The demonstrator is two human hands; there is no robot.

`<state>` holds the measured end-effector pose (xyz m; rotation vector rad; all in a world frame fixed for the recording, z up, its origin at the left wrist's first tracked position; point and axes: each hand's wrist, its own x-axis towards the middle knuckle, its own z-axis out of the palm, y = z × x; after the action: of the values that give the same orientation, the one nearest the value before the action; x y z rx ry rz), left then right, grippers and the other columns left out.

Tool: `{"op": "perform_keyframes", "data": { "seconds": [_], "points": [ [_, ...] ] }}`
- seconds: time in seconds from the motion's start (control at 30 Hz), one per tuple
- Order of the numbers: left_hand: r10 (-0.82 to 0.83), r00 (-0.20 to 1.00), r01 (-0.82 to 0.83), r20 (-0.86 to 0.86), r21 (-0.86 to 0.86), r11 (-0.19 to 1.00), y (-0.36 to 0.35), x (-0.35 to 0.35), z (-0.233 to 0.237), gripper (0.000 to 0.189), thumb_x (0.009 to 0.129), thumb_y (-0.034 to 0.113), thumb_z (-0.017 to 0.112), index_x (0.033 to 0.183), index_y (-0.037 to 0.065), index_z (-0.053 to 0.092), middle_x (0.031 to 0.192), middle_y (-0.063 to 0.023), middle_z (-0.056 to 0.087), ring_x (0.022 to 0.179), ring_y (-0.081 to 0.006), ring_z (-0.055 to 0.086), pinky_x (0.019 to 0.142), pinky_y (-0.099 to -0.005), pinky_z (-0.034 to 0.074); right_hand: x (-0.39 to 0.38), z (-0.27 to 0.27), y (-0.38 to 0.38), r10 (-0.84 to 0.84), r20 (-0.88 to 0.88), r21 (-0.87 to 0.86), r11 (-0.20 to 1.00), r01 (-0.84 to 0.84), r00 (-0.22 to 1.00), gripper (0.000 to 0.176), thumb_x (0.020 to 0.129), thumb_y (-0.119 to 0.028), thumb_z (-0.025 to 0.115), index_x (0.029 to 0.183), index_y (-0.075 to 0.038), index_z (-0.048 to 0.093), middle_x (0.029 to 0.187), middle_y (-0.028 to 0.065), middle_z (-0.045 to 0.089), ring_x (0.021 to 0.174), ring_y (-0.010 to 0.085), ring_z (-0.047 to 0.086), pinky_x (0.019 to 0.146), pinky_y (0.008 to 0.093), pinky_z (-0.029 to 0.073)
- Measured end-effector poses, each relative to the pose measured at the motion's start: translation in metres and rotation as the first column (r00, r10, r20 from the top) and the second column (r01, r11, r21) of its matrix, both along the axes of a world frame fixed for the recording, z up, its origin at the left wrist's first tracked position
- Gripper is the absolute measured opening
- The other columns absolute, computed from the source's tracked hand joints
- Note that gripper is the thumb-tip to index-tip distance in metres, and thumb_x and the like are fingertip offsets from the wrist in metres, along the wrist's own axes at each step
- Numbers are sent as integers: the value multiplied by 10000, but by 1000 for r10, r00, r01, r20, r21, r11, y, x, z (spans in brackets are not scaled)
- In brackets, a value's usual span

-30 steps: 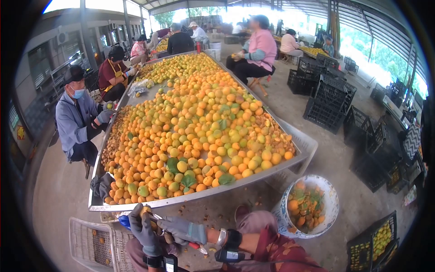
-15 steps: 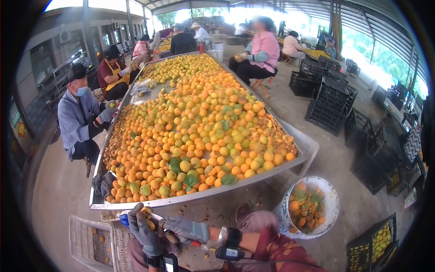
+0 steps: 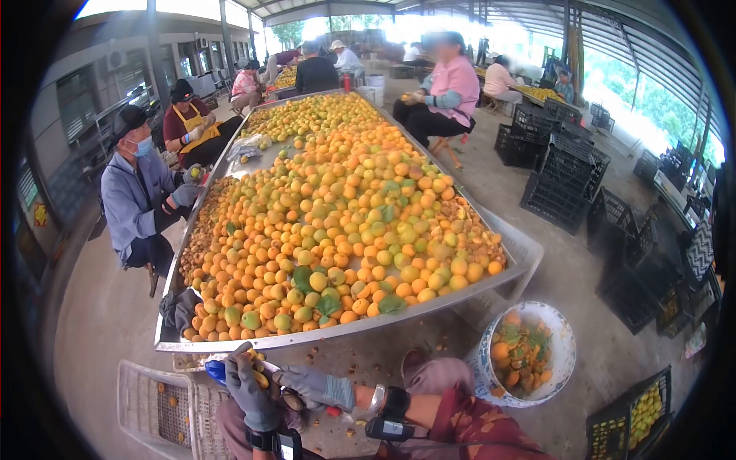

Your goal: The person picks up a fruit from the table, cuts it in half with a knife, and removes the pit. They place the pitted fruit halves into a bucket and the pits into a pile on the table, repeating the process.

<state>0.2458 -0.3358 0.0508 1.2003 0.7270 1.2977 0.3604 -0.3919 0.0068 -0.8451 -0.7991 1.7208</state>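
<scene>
My left hand (image 3: 254, 395), in a grey work glove, is at the bottom centre, below the near edge of the metal table. Its fingers are curled round a yellow-orange piece of apricot (image 3: 261, 379). Close to its right, my right hand (image 3: 313, 385), also gloved, points toward the fruit with fingers closed. A thin pale edge shows between the hands, but what the right hand grips is mostly hidden. Above both hands, a heap of orange and greenish apricots (image 3: 337, 222) with some leaves covers the table (image 3: 337, 331).
A bucket (image 3: 477, 360) of cut fruit and leaves stands at my right. Pale plastic crates (image 3: 146, 410) lie at lower left. A black crate of green-yellow fruit (image 3: 644, 418) sits at lower right, below stacked black crates (image 3: 553, 192). Seated people (image 3: 142, 199) line the table.
The view has shifted slightly, moving the table a little right in the picture. My left fingers have shifted on the fruit; the right hand stays nearly in place.
</scene>
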Motion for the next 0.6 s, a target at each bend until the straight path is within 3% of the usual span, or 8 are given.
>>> {"op": "perform_keyframes", "data": {
  "seconds": [0.1,0.2,0.33,0.4,0.43,0.5,0.57,0.6],
  "points": [
    [-15,1000,16,-20,26,1000,-12,5,13,252,952,185,518,1113,-2,572,815,-17,583,577,-46,464,504,-167,350,6,14,-4,-35,0,-66,997,35,999,227,959,-302,438,909,-109,545,537,-15,458,320,77,317,291,231,223],
    [-1,998,7,-60,108,994,-14,5,17,271,949,189,528,1140,0,567,817,-9,580,533,-41,448,470,-163,332,5,15,-5,-17,-16,-40,999,17,1000,222,998,-285,417,973,-100,537,553,-25,481,348,55,314,312,204,215],
    [-33,999,34,-28,60,998,-1,3,-6,257,946,187,530,1134,17,574,842,7,577,603,-31,466,514,-171,358,6,17,-7,-10,9,-18,1000,10,1000,241,990,-293,429,952,-94,560,558,-19,494,347,55,328,314,209,226],
    [-27,996,30,-84,30,999,-8,3,8,233,952,201,526,1109,38,585,842,23,571,672,-22,467,564,-184,380,10,34,-12,-44,224,-22,998,51,973,272,981,-303,441,923,-82,588,562,-7,510,347,59,345,317,217,238],
    [-6,995,13,-102,74,997,-4,3,2,225,967,226,506,1082,46,577,822,12,571,604,-30,469,506,-180,371,10,39,-11,4,221,-17,1000,0,975,272,981,-303,441,923,-82,588,562,-7,510,347,59,345,317,217,238],
    [-56,998,60,34,-112,992,-8,4,11,228,975,239,489,1079,47,551,815,-9,578,512,-42,456,423,-178,347,13,48,-12,-26,256,-86,995,50,966,293,978,-304,444,900,-73,607,564,4,525,349,60,360,323,219,252],
    [-66,973,98,221,-139,985,8,-1,-2,228,974,239,486,1085,44,527,802,-30,585,448,-53,442,360,-183,318,16,55,-17,-19,264,-41,999,31,964,296,978,-308,446,899,-71,606,562,6,524,352,58,362,324,216,254],
    [-16,979,51,203,-166,985,10,-3,-1,239,971,237,494,1098,36,519,807,-36,597,458,-49,447,367,-186,325,15,56,-17,-52,272,3,999,54,961,300,977,-313,448,897,-70,604,560,7,524,355,56,365,326,213,256]
  ]
}}
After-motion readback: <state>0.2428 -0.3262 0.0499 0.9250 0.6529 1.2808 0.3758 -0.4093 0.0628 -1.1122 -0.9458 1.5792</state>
